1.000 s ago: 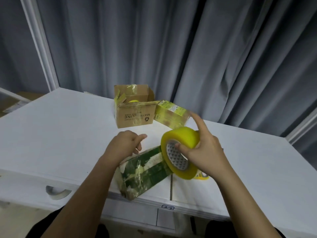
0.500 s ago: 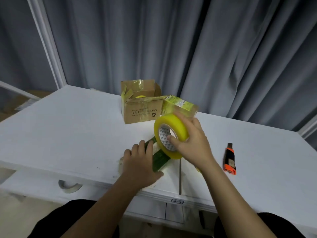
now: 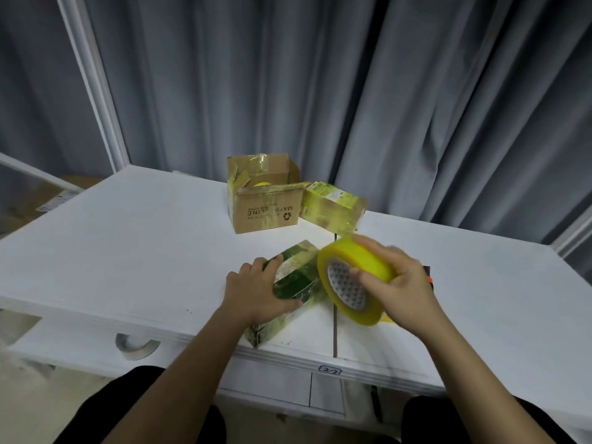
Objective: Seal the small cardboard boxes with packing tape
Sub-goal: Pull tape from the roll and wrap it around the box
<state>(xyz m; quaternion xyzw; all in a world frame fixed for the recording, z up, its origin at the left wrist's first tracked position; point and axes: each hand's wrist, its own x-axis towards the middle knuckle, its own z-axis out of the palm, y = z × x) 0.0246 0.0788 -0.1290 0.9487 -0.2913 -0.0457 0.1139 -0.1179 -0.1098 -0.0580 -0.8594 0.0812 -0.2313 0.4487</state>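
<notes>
The right hand (image 3: 402,283) is blurred, and it hides most of an orange and black tool (image 3: 428,278) behind it, so only a small edge of this tool shows. This hand grips a thick yellow tape roll (image 3: 352,283), with the thumb in the patterned core and the fingers curled over the glossy outer band. The left hand (image 3: 256,293) rests on a long green box (image 3: 298,283), fingers bent over its far side and thumb on its near side; the box lies near the front edge of the white table (image 3: 128,251) and its surface shines from tape. Behind stand an open brown cardboard box (image 3: 266,206) with upside-down print and, touching it, a yellowish taped box (image 3: 333,206). Grey curtains (image 3: 320,91) hang behind.
</notes>
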